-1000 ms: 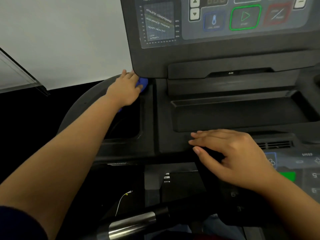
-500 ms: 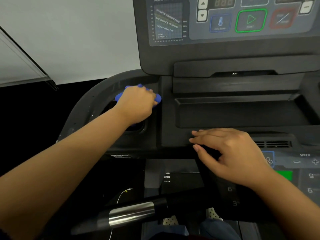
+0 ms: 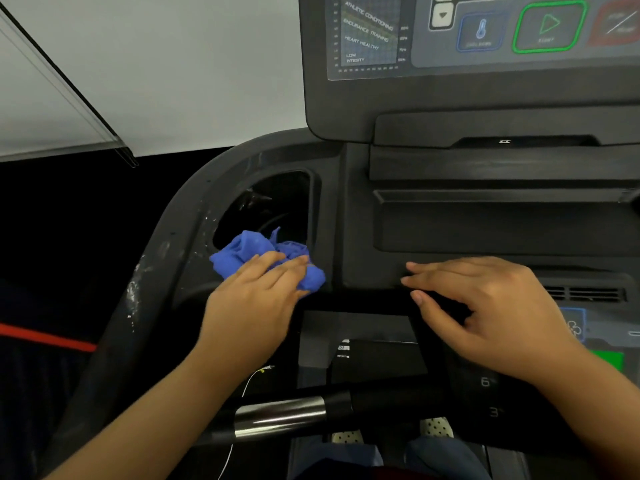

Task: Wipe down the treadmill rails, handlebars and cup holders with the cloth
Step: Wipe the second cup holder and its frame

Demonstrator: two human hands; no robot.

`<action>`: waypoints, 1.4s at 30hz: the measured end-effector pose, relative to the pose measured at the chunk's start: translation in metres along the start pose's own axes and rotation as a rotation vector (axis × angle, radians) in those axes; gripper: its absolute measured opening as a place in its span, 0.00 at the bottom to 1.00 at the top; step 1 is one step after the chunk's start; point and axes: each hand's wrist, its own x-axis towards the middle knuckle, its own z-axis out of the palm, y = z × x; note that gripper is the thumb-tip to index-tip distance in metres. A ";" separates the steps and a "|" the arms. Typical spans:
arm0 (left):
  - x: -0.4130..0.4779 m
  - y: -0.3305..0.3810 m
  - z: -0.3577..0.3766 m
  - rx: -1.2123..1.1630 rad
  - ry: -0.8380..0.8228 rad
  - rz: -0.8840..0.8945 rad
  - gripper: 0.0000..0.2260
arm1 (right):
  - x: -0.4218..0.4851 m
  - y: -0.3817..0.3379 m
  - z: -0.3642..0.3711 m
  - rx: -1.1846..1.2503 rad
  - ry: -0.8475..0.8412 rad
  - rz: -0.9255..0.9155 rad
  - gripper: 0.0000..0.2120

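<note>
At the near rim of the cup holder (image 3: 314, 213), the left hand (image 3: 256, 299) only presses the cloth (image 3: 249, 249), fingers flat and together; unpinched, it may slip inside. The right hand (image 3: 485, 306) rests beside it, fingers apart.

Near part of crumpled blue cloth (image 3: 249, 251) hidden under fingers of left hand (image 3: 256, 299); thumb not visible. Dark recessed cup holder (image 3: 284, 199): inside too dark to tell, near rim covered by cloth. Grey console panel (image 3: 485, 39) cut off by top and right edge; small print under buttons blurred. Green square key (image 3: 611, 360) half hidden behind wrist of right hand (image 3: 491, 313). 2 forearms cut off by bottom edge.
</note>
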 end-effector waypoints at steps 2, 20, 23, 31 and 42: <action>-0.019 -0.018 0.000 0.000 0.004 0.016 0.16 | 0.000 0.000 0.000 -0.010 -0.008 -0.008 0.13; 0.035 -0.095 0.025 -0.083 -0.190 -0.825 0.36 | 0.002 -0.004 -0.002 -0.018 -0.039 -0.029 0.14; 0.066 -0.116 0.036 -0.148 -0.256 -0.700 0.34 | 0.003 -0.004 -0.003 -0.021 -0.045 -0.028 0.14; 0.161 -0.133 0.061 -0.278 -0.385 -0.410 0.30 | 0.005 -0.006 -0.006 -0.001 -0.111 -0.005 0.15; 0.223 -0.091 0.080 -0.236 -0.461 -0.064 0.28 | 0.006 -0.007 -0.008 0.047 -0.086 0.012 0.13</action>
